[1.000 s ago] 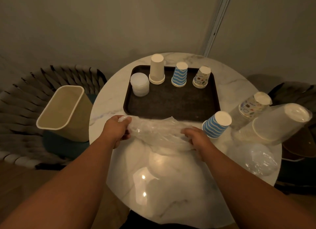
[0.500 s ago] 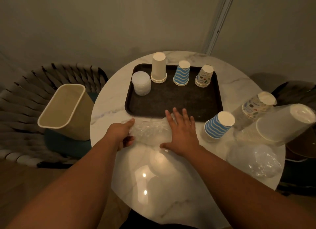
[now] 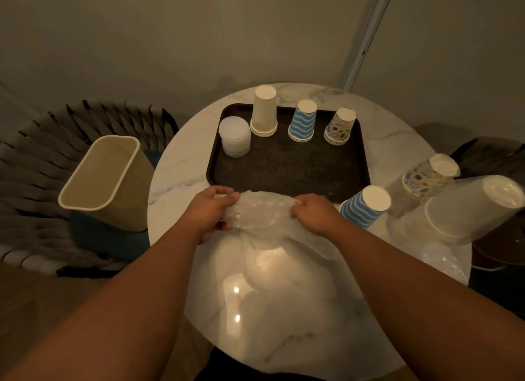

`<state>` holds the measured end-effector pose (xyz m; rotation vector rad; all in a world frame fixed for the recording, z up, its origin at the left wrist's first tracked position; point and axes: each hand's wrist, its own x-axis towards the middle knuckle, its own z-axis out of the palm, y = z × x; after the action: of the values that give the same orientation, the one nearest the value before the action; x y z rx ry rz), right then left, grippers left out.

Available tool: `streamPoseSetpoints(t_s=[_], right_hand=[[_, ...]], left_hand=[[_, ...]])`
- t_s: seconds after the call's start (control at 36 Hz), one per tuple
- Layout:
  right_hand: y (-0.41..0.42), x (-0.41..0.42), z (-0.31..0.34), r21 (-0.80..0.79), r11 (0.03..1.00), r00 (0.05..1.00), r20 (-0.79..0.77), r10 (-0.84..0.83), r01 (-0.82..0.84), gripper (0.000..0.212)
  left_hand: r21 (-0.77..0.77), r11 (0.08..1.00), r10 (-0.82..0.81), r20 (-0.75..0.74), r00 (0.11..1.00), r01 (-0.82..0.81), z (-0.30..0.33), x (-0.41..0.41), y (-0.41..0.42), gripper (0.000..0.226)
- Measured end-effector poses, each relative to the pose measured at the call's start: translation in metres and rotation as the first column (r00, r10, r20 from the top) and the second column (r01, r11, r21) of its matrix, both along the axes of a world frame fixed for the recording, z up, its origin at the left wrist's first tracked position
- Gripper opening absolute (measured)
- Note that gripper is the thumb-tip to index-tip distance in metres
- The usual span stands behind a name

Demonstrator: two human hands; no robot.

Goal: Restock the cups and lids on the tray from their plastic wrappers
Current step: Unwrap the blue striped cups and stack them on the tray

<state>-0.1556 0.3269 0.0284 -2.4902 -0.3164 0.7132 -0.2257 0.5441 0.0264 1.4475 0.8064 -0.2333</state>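
- Head view is showing me gathering a crumpled plastic wrapper (image 3: 260,211) between my hands, just near of the tray (image 3: 287,176).
- Half a second ago my right hand (image 3: 314,214) was lying flat and spread on it; now its fingers are curling and pinching the wrapper's right end, while my left hand (image 3: 211,210) is pinching the left end, thumb on top.
- I am judging this wrapper to be spent, so bunching it up means this restock step is wrapping up and the waste bin (image 3: 106,181), tilted on the chair at far left, is the likely place for it.
- Tray is holding a stack of clear lids (image 3: 234,136) at its far left, then a plain cup stack (image 3: 264,110), a blue-striped stack (image 3: 302,120) and a patterned stack (image 3: 339,126), all upside down.
- Right of the tray, three sleeves are waiting in their wrappers: blue-striped cups (image 3: 365,206), patterned cups (image 3: 426,176) and large plain cups (image 3: 466,210).
- Another clear plastic bundle (image 3: 441,262) is lying at the table's near right edge; its contents I cannot tell.
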Motion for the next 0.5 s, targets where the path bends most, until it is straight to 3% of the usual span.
streamPoseSetpoints(t_s=[0.08,0.17,0.22,0.25,0.31,0.36,0.39,0.5], right_hand=[[-0.001,0.003,-0.003,-0.140,0.990,0.996,0.087,0.022,-0.010,0.027],[0.002,0.004,-0.007,-0.322,0.947,0.967,0.233,0.104,-0.024,0.052],[0.006,-0.001,-0.006,-0.285,0.959,0.931,0.354,0.091,0.014,0.065],[0.008,-0.006,-0.004,-0.210,0.978,0.903,0.424,0.074,0.019,0.066],[0.007,-0.017,-0.010,-0.072,0.996,0.826,0.557,0.083,-0.052,0.062],[0.005,-0.029,-0.025,-0.098,0.981,0.780,0.596,0.192,-0.167,0.062],[0.005,-0.032,-0.033,-0.148,0.968,0.780,0.572,0.252,-0.204,0.063],[0.011,-0.033,-0.058,-0.285,0.915,0.814,0.431,0.389,-0.286,0.072]], left_hand=[[0.177,0.983,0.058,-0.033,0.998,-0.051,-0.007,0.001,-0.005,0.023],[0.244,0.970,0.048,-0.108,0.993,-0.021,-0.013,0.006,-0.006,0.051],[0.328,0.944,0.009,-0.166,0.986,0.046,-0.011,0.009,-0.008,0.067],[0.444,0.893,0.000,-0.157,0.988,0.071,-0.012,0.009,-0.007,0.072],[0.732,0.681,-0.024,-0.019,1.000,0.030,-0.015,0.003,-0.005,0.068],[0.889,0.456,-0.203,0.149,0.968,-0.041,-0.018,-0.005,-0.007,0.053],[0.925,0.380,-0.329,0.148,0.933,-0.012,-0.020,-0.006,-0.008,0.049],[0.954,0.051,-0.709,-0.173,0.683,0.294,-0.040,0.000,-0.024,0.065]])
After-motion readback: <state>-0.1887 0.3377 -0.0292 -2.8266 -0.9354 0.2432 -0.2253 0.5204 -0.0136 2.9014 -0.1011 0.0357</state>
